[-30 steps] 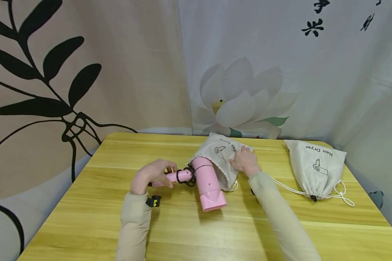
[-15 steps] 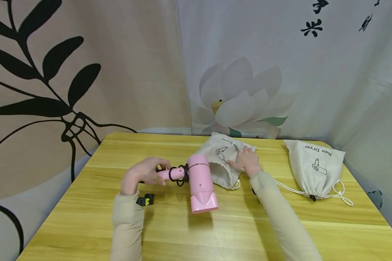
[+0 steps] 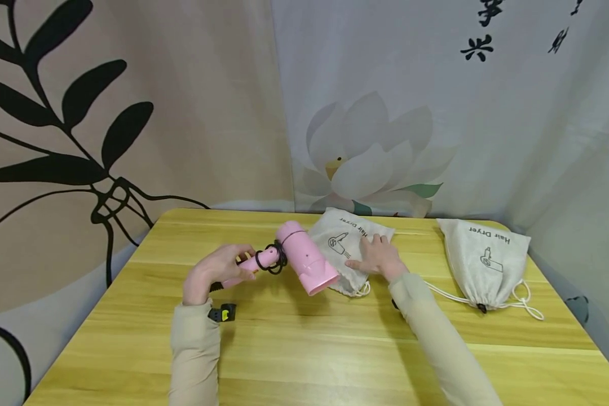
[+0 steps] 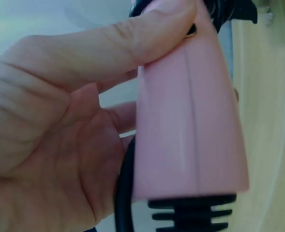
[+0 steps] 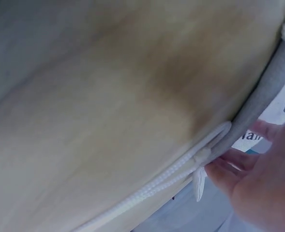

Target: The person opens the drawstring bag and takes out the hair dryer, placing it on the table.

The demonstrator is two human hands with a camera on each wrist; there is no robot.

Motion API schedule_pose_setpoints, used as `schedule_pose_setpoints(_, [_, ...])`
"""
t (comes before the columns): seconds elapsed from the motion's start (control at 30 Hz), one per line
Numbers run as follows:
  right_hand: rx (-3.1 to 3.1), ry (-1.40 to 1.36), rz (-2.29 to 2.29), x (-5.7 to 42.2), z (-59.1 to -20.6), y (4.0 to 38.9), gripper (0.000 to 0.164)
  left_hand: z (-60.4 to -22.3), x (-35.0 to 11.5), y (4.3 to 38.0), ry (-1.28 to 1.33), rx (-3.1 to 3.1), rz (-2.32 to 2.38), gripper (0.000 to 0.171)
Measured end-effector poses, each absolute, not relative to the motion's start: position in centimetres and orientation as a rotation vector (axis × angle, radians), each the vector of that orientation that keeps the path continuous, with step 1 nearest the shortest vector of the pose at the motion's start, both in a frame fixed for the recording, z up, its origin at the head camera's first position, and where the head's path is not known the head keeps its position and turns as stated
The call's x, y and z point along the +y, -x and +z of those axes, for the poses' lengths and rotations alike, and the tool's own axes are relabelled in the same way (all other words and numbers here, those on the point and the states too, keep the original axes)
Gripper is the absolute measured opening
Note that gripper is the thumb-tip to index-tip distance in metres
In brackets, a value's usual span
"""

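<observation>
Near the desk's (image 3: 132, 338) far edge, the left hand (image 3: 210, 273) grips a pink hair dryer's (image 3: 304, 256) handle; the right hand (image 3: 378, 256), fingers apparently flat, presses an empty drawstring bag (image 3: 342, 239).

On the worktop (image 3: 304, 349), the hair dryer (image 3: 304, 258) lies left of a drawstring bag (image 3: 346, 243), its handle in the left hand (image 3: 214, 272). The right hand (image 3: 378, 257) rests on that bag. A second drawstring bag (image 3: 487, 260) lies well apart to the right, near the worktop's far right corner.
</observation>
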State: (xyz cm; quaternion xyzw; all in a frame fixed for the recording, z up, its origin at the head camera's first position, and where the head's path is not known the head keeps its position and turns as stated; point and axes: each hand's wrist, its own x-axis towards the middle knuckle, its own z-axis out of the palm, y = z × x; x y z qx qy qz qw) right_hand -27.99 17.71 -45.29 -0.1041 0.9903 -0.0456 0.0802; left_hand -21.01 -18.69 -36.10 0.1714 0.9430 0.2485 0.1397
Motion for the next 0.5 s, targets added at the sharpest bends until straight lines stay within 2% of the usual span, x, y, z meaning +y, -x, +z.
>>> schedule_pose_setpoints(0.23, [2.923, 0.376, -0.159, 17.6, -45.2, 27.6, 0.091, -37.1, -19.1, 21.4, -0.405, 2.763, 0.733, 0.046])
schedule_pose_setpoints(0.5, [2.900, 0.444, -0.148, 16.9, -44.9, 26.9, 0.088, -38.6, -20.0, 21.7, -0.305, 2.812, 0.744, 0.040])
